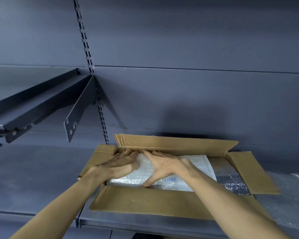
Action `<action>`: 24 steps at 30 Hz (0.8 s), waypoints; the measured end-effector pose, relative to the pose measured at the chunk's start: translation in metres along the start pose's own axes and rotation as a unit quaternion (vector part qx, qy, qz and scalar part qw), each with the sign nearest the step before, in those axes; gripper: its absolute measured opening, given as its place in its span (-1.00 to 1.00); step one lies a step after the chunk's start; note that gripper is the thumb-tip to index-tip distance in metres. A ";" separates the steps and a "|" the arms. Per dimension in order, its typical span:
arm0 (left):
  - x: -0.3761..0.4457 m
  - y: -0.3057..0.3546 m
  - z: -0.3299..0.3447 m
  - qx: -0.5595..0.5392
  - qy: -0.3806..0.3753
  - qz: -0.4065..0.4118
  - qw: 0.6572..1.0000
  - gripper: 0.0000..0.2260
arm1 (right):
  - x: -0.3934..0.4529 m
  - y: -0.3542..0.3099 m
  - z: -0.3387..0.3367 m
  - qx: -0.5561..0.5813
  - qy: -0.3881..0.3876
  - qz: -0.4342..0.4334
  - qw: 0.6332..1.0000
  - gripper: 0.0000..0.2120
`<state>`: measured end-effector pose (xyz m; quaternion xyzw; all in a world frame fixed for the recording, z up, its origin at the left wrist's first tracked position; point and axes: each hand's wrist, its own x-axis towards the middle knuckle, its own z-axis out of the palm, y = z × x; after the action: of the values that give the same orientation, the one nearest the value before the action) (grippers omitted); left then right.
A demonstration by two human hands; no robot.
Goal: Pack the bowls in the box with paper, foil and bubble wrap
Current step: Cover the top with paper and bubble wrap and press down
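Observation:
An open cardboard box [141, 200] lies on a grey shelf, all its flaps spread outward. Inside its left half sits a bundle of bubble wrap [128, 176]. My left hand [117, 165] lies flat on the bundle's left side, fingers reaching the far wall. My right hand [162, 165] presses on the bundle beside it, fingers spread and thumb pushed down at the near wall. White paper [198, 163] lies in the middle of the box. Silver foil [230, 180] fills the right end. No bowl is visible.
Another sheet of bubble wrap [286, 202] lies on the shelf right of the box. A dark empty shelf [33, 104] on brackets juts out at upper left, beside a slotted upright rail [86, 54]. The grey back wall stands right behind the box.

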<state>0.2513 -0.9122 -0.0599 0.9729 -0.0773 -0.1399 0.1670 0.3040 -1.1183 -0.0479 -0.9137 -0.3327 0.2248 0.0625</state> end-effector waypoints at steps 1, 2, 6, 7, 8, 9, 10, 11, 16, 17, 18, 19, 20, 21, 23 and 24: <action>0.000 0.004 -0.001 0.002 0.007 0.007 1.000 -0.44 | -0.006 0.004 -0.002 -0.008 -0.001 -0.002 1.000 0.32; 0.000 0.009 -0.001 0.005 0.020 0.010 1.000 -0.41 | -0.012 0.008 -0.005 -0.017 0.002 -0.003 1.000 0.33; -0.002 0.000 0.011 0.098 0.117 0.052 0.987 -0.31 | -0.046 0.040 -0.011 -0.038 0.043 -0.007 0.998 0.18; -0.001 -0.001 0.015 0.122 0.130 0.065 0.982 -0.33 | -0.055 0.049 -0.010 -0.040 0.059 -0.013 0.997 0.06; -0.001 0.000 0.017 0.149 0.124 0.070 0.979 -0.35 | -0.062 0.058 -0.008 -0.041 0.078 -0.020 0.996 -0.08; 0.001 -0.001 0.020 0.168 0.112 0.083 0.976 -0.37 | -0.068 0.065 -0.005 -0.039 0.096 -0.023 0.994 -0.21; 0.001 0.000 0.022 0.174 0.086 0.081 0.978 -0.38 | -0.075 0.071 -0.003 -0.036 0.112 -0.022 0.993 -0.31; 0.002 0.001 0.022 0.176 0.068 0.084 0.979 -0.38 | -0.081 0.075 0.000 -0.033 0.127 -0.019 0.991 -0.38; 0.003 0.026 0.013 0.176 0.102 0.150 0.968 -0.43 | -0.111 0.103 0.009 -0.012 0.197 -0.011 0.980 -0.51; 0.006 0.034 0.014 0.162 0.091 0.179 0.966 -0.48 | -0.118 0.110 0.011 -0.011 0.208 -0.008 0.978 -0.52; 0.009 0.041 0.016 0.155 0.078 0.209 0.962 -0.51 | -0.124 0.116 0.013 -0.008 0.216 -0.005 0.976 -0.54; 0.013 0.047 0.018 0.157 0.066 0.236 0.957 -0.52 | -0.130 0.123 0.015 -0.004 0.223 -0.001 0.975 -0.55; 0.016 0.050 0.020 0.165 0.055 0.258 0.951 -0.52 | -0.136 0.129 0.016 0.000 0.231 0.002 0.973 -0.56; 0.021 0.051 0.022 0.173 0.044 0.279 0.943 -0.51 | -0.142 0.135 0.019 0.003 0.244 0.004 0.970 -0.57; 0.029 0.047 0.026 0.195 0.026 0.318 0.928 -0.48 | -0.154 0.146 0.022 0.015 0.281 0.013 0.960 -0.58; 0.033 0.044 0.029 0.203 0.021 0.332 0.921 -0.47 | -0.160 0.151 0.024 0.026 0.299 0.021 0.954 -0.58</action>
<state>0.2695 -0.9688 -0.0787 0.9071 -0.4192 -0.0372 0.0041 0.2728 -1.3376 -0.0499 -0.9439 -0.2738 -0.0491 0.1782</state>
